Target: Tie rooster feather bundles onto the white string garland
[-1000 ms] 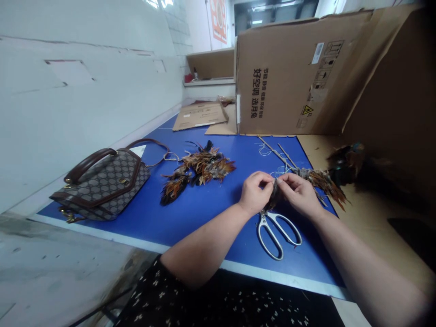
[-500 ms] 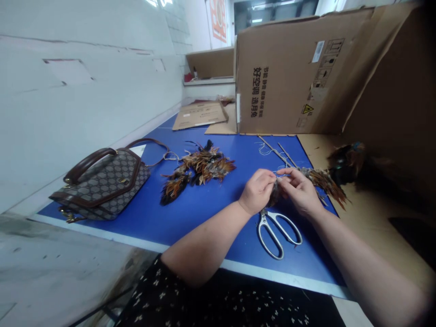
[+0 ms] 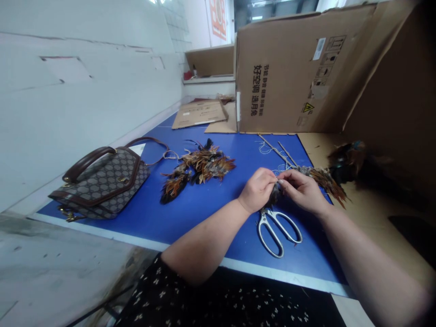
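Both hands meet over the blue table (image 3: 204,213). My left hand (image 3: 256,190) is closed in a pinch on one end of a bunch of brown feathers (image 3: 325,181) bound to a stick. My right hand (image 3: 302,190) pinches the same bunch right beside it, fingers curled. The feathered end sticks out to the right past my right hand. A thin whitish thread (image 3: 277,169) loops on the table just behind my hands. Silver scissors (image 3: 277,229) lie flat on the table directly below my hands.
A loose pile of orange and black feathers (image 3: 197,170) lies at mid-table. A patterned brown handbag (image 3: 102,181) sits at the left. A big cardboard box (image 3: 289,72) stands behind, with bare sticks (image 3: 275,152) before it. Dark feathers (image 3: 350,161) rest on cardboard at right.
My hands have shifted slightly up and together on the feather bunch; my right fingers re-gripped it. The rest has not moved.
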`<state>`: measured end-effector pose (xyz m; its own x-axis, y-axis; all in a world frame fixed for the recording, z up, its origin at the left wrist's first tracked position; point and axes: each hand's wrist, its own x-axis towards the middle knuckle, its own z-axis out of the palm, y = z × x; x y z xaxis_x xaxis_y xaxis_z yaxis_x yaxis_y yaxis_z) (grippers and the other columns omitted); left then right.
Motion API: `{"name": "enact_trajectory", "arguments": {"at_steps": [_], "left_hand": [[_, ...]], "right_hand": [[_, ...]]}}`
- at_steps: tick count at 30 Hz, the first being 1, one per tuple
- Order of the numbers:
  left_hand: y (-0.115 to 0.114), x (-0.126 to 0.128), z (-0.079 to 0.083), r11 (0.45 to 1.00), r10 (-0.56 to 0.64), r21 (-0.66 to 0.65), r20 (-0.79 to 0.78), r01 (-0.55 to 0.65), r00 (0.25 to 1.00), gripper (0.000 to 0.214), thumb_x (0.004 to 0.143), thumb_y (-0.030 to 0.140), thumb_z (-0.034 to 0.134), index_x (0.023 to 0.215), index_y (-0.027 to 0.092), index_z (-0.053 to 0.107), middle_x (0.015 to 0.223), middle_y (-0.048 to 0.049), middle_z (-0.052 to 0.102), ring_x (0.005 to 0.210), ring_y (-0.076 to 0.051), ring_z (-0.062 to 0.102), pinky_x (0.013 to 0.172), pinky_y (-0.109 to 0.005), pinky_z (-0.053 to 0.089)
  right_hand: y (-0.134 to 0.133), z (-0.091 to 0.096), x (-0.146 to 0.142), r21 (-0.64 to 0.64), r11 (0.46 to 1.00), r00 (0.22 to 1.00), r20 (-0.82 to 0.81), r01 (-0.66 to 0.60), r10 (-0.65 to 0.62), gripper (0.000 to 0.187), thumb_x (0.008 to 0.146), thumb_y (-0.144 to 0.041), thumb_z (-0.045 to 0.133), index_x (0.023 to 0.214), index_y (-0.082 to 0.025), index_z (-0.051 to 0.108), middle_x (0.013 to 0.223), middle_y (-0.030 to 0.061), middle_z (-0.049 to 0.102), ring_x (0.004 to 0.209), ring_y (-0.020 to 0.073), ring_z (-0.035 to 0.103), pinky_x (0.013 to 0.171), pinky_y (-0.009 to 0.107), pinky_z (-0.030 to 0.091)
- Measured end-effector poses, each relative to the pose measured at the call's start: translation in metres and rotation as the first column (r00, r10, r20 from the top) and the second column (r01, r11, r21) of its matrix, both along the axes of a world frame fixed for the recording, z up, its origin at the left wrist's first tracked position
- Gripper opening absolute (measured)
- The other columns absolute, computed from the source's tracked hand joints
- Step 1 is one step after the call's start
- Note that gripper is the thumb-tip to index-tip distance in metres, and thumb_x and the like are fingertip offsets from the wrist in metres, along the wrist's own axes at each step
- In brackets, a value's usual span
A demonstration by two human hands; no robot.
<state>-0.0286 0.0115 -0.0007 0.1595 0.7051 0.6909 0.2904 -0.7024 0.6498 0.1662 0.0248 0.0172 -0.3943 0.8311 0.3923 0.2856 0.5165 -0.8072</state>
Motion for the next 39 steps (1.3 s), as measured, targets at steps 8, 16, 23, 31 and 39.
{"name": "enact_trajectory", "arguments": {"at_steps": [8, 16, 23, 31, 39], "left_hand": [[0.0012, 0.0, 0.0, 0.996, -0.015, 0.087, -0.018, 0.016, 1.0, 0.016, 0.099, 0.02, 0.054, 0.089, 0.02, 0.066, 0.101, -0.0108, 0.068, 0.104, -0.019, 0.065, 0.096, -0.036, 0.055], [0.0068, 0.002, -0.0033, 0.963, -0.032, 0.267, 0.006, 0.029, 0.999, 0.013, 0.099, 0.014, 0.054, 0.09, 0.018, 0.063, 0.097, -0.0092, 0.067, 0.096, -0.017, 0.064, 0.089, -0.035, 0.056], [0.0044, 0.0008, -0.0006, 0.961, -0.057, 0.27, -0.006, 0.056, 0.998, 0.013, 0.099, 0.015, 0.053, 0.092, 0.018, 0.063, 0.097, -0.0092, 0.065, 0.097, -0.018, 0.063, 0.089, -0.035, 0.055], [0.0051, 0.0013, -0.001, 0.967, -0.018, 0.254, 0.01, 0.014, 1.0, 0.011, 0.1, 0.016, 0.053, 0.092, 0.019, 0.061, 0.097, -0.0093, 0.065, 0.097, -0.019, 0.063, 0.09, -0.037, 0.054], [0.0058, 0.0007, -0.0005, 0.964, -0.02, 0.264, -0.017, 0.024, 1.0, 0.012, 0.101, 0.018, 0.053, 0.092, 0.02, 0.061, 0.095, -0.0086, 0.065, 0.098, -0.019, 0.062, 0.089, -0.037, 0.054]], "right_hand": [[-0.0016, 0.0029, 0.003, 0.023, 0.996, 0.992, 0.102, -0.08, 0.078, 0.019, 0.105, -0.043, 0.052, 0.104, -0.024, 0.052, 0.072, -0.0018, 0.056, 0.059, 0.0145, 0.051, 0.058, 0.029, 0.045], [-0.0033, 0.0027, 0.0012, 0.008, 0.997, 0.993, 0.094, -0.073, 0.071, 0.015, 0.107, -0.041, 0.047, 0.103, -0.027, 0.046, 0.068, -0.0023, 0.054, 0.055, 0.0163, 0.051, 0.055, 0.031, 0.043], [-0.002, 0.0, -0.0004, 0.046, 0.999, 0.995, 0.102, -0.006, 0.001, 0.013, 0.105, -0.038, 0.05, 0.1, -0.027, 0.046, 0.067, -0.0019, 0.052, 0.054, 0.0166, 0.049, 0.053, 0.032, 0.042], [-0.0002, -0.0022, 0.0021, 0.046, 0.999, 0.995, 0.096, -0.014, 0.01, 0.016, 0.106, -0.042, 0.049, 0.11, -0.026, 0.05, 0.074, 0.0, 0.057, 0.058, 0.016, 0.051, 0.056, 0.031, 0.044], [0.0014, -0.0035, 0.0034, 0.077, 0.997, 0.991, 0.131, -0.02, 0.01, 0.021, 0.104, -0.043, 0.054, 0.113, -0.024, 0.055, 0.08, 0.0028, 0.063, 0.067, 0.0169, 0.058, 0.063, 0.029, 0.049]]}}
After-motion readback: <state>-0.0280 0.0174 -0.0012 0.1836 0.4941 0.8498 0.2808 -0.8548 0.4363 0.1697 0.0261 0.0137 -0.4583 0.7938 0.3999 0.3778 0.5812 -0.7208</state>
